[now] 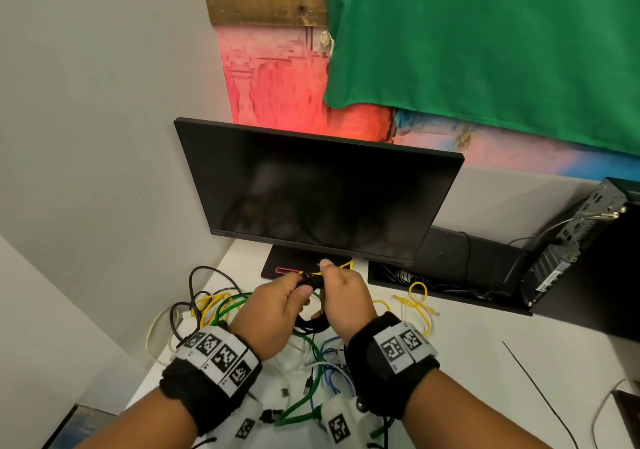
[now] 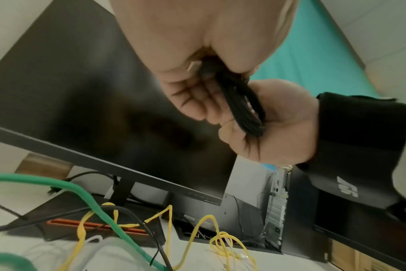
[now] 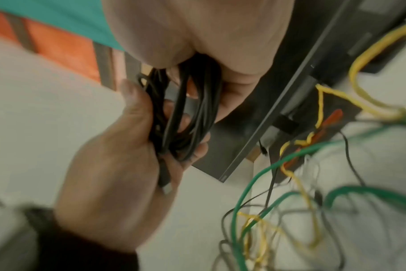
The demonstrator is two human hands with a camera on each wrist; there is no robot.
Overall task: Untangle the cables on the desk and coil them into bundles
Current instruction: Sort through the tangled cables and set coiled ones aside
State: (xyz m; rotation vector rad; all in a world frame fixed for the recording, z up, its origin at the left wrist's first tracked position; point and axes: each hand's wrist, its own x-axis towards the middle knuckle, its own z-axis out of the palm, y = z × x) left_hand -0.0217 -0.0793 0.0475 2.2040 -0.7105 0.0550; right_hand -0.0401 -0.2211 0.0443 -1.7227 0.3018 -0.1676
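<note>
— Any writing you can read anywhere?

— Only one bit: white characters on the black wrist strap (image 2: 359,146) in the left wrist view, seen upside down; they look like "ZGS", though I can't be sure.

— And the white bands (image 1: 221,358) on the wrists?

— Black-and-white square code markers, no letters. Nothing else is legible.

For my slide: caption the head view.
Both hands, left hand and right hand, grip a coiled black cable above tangled cables.
</note>
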